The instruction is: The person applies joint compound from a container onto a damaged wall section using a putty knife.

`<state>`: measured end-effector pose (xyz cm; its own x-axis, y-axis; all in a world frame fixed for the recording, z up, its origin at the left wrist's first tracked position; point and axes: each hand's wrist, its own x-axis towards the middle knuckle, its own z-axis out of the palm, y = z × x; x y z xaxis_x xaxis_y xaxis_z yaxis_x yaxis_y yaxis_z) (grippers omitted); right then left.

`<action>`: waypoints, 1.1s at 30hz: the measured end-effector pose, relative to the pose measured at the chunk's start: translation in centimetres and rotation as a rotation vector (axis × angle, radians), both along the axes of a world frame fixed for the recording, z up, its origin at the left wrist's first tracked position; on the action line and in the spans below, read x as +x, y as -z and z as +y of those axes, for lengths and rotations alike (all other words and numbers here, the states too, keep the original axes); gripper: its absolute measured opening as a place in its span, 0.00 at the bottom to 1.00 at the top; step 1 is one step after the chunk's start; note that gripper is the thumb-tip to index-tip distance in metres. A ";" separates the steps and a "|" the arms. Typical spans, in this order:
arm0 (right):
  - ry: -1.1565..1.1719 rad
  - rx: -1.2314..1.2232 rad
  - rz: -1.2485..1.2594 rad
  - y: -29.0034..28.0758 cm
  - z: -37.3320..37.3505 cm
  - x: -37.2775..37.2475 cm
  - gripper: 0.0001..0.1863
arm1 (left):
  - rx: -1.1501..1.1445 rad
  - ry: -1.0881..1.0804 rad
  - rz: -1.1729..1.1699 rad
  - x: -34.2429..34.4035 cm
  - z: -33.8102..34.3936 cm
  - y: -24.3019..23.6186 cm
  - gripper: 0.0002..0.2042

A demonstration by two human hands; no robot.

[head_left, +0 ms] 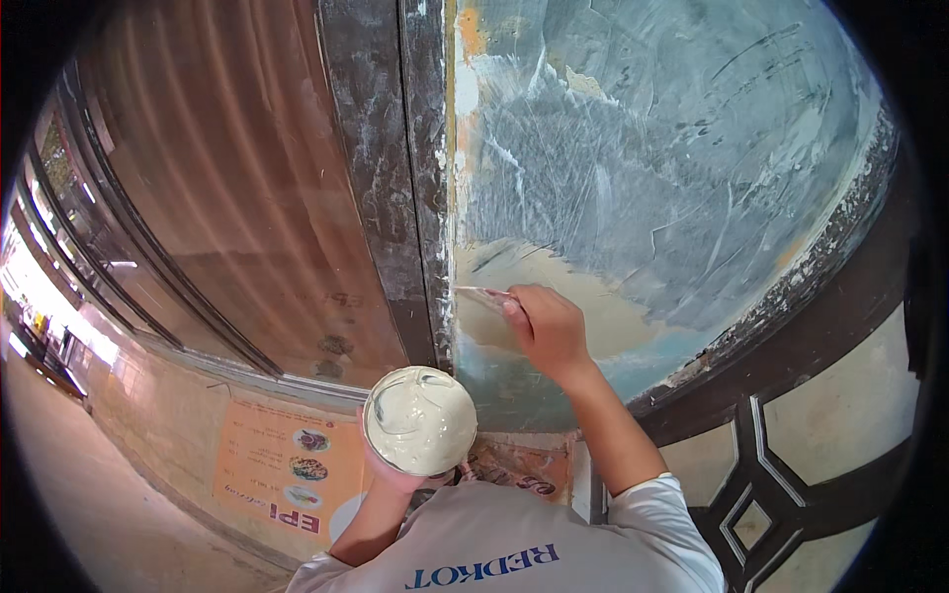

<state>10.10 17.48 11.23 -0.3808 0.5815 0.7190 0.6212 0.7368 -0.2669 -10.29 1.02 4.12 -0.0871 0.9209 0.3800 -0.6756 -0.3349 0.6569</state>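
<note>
My left hand [393, 478] is wrapped round the underside and side of a round tub full of creamy off-white putty [420, 420], held up close to the wall. Swirls and a hollow mark the putty's surface. In my right hand [550, 331] is a putty knife [482, 295], gripped by its handle, its blade pointing left to the wall's edge beside the dark frame. A beige patch of smoothed putty [554, 272] spreads around that hand. Above it, the blue-grey wall [652, 168] shows scratches and pale smears.
A dark door or window frame [395, 148] with white smears runs along the wall's left edge. Left of it is a glass pane [227, 198] with a brown curtain. An orange poster [287, 469] lies lower left. Dark panelled woodwork [791, 395] stands on the right.
</note>
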 end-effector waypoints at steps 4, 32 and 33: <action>0.217 -0.178 0.461 -1.2 0.2 0.8 0.12 | -0.351 0.206 -0.621 -1.0 0.1 1.4 0.34; 0.145 -0.098 0.323 1.5 -1.2 4.7 0.12 | -0.370 0.200 -0.533 2.2 -0.7 2.5 0.35; 0.077 -0.033 0.099 2.6 -0.8 4.7 0.11 | -0.372 0.208 -0.530 2.5 -0.6 2.7 0.35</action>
<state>14.84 16.72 8.63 -0.2623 0.6301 0.7308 0.6450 0.6778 -0.3529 -7.79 0.37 1.42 0.0187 0.9998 -0.0109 -0.9639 0.0209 0.2656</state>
